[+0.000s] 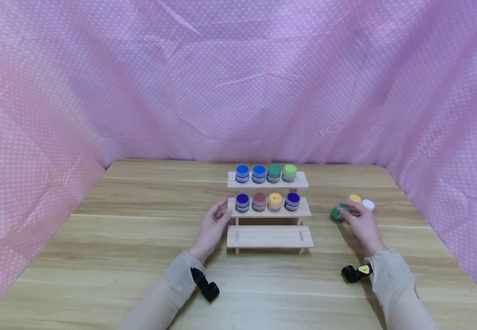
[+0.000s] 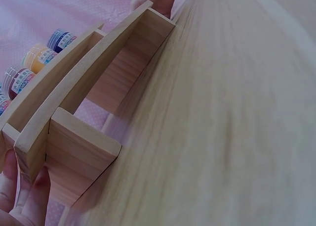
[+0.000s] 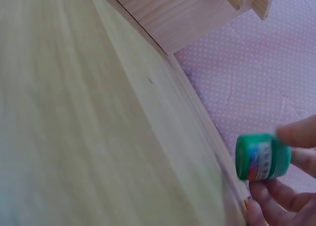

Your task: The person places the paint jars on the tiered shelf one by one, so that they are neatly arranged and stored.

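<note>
A three-tiered wooden stand [image 1: 269, 233] is on the table. My left hand [image 1: 213, 228] is at its left end and holds the stand's edge; in the left wrist view, fingers [image 2: 37, 199] lie around a plank's end. My right hand [image 1: 361, 224] pinches a small green paint jar [image 3: 261, 157] between thumb and fingers, right of the stand. The jar is tilted on its side in the right wrist view. Beside that hand are a yellow-lidded jar [image 1: 355, 198] and a white-lidded jar [image 1: 368, 205], both partly hidden.
The top tier bears blue jars [image 1: 258, 174], a green jar [image 1: 274, 173] and a light green jar [image 1: 290, 173]. On the middle tier stand purple jars [image 1: 242, 202], a brown-red jar [image 1: 259, 201] and a yellow-orange jar [image 1: 274, 202]. A pink dotted cloth [image 1: 238, 91] hangs behind the table [image 1: 160, 197].
</note>
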`<state>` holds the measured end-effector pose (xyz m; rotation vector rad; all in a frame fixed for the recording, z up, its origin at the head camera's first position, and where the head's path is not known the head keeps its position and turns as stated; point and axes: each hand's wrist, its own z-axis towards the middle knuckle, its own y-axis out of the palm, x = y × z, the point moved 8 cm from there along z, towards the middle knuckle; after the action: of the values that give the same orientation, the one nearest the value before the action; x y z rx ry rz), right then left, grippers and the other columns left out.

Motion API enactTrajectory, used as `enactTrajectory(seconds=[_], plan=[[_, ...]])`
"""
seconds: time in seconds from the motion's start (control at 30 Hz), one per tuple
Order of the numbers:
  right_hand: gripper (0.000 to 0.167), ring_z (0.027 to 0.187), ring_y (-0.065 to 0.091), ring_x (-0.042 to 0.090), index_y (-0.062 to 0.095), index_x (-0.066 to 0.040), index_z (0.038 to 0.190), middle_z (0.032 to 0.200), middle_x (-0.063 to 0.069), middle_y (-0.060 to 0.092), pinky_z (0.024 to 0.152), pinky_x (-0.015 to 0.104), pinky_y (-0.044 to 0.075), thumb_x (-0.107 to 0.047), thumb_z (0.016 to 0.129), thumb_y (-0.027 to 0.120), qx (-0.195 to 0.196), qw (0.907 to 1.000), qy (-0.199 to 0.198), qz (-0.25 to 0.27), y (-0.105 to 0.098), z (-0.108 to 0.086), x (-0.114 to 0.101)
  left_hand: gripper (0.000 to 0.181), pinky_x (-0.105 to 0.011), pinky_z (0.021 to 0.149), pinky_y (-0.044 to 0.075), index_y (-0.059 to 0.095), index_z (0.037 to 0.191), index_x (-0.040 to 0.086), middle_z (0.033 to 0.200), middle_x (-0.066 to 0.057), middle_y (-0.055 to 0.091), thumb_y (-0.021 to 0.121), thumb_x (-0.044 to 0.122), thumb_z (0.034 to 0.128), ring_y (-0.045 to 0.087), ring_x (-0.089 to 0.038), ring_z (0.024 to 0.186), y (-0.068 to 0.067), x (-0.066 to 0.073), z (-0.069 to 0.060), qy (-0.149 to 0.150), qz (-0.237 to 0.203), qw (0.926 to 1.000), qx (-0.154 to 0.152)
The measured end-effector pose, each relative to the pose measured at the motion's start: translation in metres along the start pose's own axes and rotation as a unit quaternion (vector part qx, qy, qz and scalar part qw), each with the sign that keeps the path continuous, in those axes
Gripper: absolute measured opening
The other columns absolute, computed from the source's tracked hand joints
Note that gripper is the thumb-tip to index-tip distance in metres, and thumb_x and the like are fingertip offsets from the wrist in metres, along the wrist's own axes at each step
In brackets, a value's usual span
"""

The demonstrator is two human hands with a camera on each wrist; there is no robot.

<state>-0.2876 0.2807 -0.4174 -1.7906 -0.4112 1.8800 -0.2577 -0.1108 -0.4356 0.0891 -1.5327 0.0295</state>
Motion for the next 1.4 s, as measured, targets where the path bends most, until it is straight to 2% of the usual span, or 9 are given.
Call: enactTrajectory(seconds=[0.13, 0.2, 0.53, 0.77, 0.93, 1.17, 1.4], plan=[[0.050, 0.082, 0.052, -0.010, 0.048, 0.002, 0.133, 0.104, -0.002, 0.057, 0.074, 0.012, 0.047, -0.032, 0.097, 0.052, -0.009, 0.9992, 0.003, 0.038, 0.002, -0.001, -0.002, 0.048, -0.017, 0.060, 0.041, 0.044, 0.140, 0.006, 0.087, 0.001, 0.059, 0.056, 0.006, 0.0935, 0.054, -0.012, 0.077, -0.001, 0.000, 0.000, -0.003, -0.002, 1.0000, 0.000], [0.054, 0.084, 0.052, -0.009, 0.048, 0.001, 0.134, 0.105, -0.004, 0.057, 0.076, 0.012, 0.045, -0.037, 0.097, 0.052, -0.016, 0.9991, -0.001, 0.039, 0.004, -0.002, -0.005, 0.047, -0.017, 0.060, 0.041, 0.044, 0.139, 0.005, 0.087, 0.001, 0.059, 0.056, 0.006, 0.0936, 0.054, -0.013, 0.078, -0.002, 0.000, 0.000, -0.002, -0.003, 1.0000, 0.003], [0.056, 0.092, 0.049, -0.008, 0.047, -0.005, 0.136, 0.117, 0.007, 0.056, 0.082, 0.015, 0.041, -0.043, 0.096, 0.051, -0.030, 0.9987, -0.038, 0.017, 0.006, -0.005, -0.027, 0.047, -0.017, 0.064, 0.043, 0.045, 0.140, 0.008, 0.092, -0.002, 0.060, 0.056, 0.007, 0.0940, 0.056, -0.013, 0.084, 0.000, -0.002, 0.001, -0.008, 0.005, 1.0000, -0.001], [0.048, 0.084, 0.049, -0.008, 0.052, 0.000, 0.131, 0.111, 0.010, 0.059, 0.071, 0.012, 0.044, -0.031, 0.095, 0.056, -0.016, 0.9950, -0.098, -0.003, 0.001, -0.009, -0.063, 0.047, -0.016, 0.058, 0.039, 0.044, 0.139, 0.005, 0.089, 0.000, 0.058, 0.056, 0.008, 0.0940, 0.052, -0.007, 0.076, -0.001, -0.002, 0.001, 0.000, 0.012, 0.9999, 0.000], [0.046, 0.088, 0.049, -0.010, 0.054, -0.003, 0.130, 0.115, 0.016, 0.058, 0.077, 0.011, 0.043, -0.032, 0.096, 0.055, -0.031, 0.9911, -0.128, -0.019, 0.004, -0.014, -0.086, 0.047, -0.017, 0.060, 0.040, 0.045, 0.139, 0.006, 0.090, -0.002, 0.059, 0.056, 0.009, 0.0942, 0.053, -0.009, 0.078, -0.001, -0.001, 0.001, 0.000, 0.015, 0.9999, 0.000], [0.041, 0.092, 0.049, -0.010, 0.056, -0.003, 0.128, 0.112, 0.010, 0.056, 0.080, 0.007, 0.041, -0.028, 0.096, 0.056, -0.039, 0.9859, -0.162, -0.013, 0.008, -0.019, -0.108, 0.047, -0.018, 0.064, 0.043, 0.045, 0.139, 0.007, 0.095, -0.006, 0.062, 0.057, 0.008, 0.0937, 0.056, -0.015, 0.084, -0.001, -0.001, 0.000, 0.000, 0.015, 0.9999, 0.002], [0.038, 0.091, 0.048, -0.012, 0.059, -0.001, 0.125, 0.113, 0.013, 0.057, 0.079, 0.006, 0.042, -0.023, 0.094, 0.059, -0.039, 0.9818, -0.185, -0.020, 0.013, -0.026, -0.125, 0.047, -0.020, 0.066, 0.045, 0.045, 0.140, 0.008, 0.095, -0.005, 0.060, 0.055, 0.009, 0.0944, 0.057, -0.018, 0.087, -0.001, -0.001, 0.000, -0.008, 0.019, 0.9998, 0.001]])
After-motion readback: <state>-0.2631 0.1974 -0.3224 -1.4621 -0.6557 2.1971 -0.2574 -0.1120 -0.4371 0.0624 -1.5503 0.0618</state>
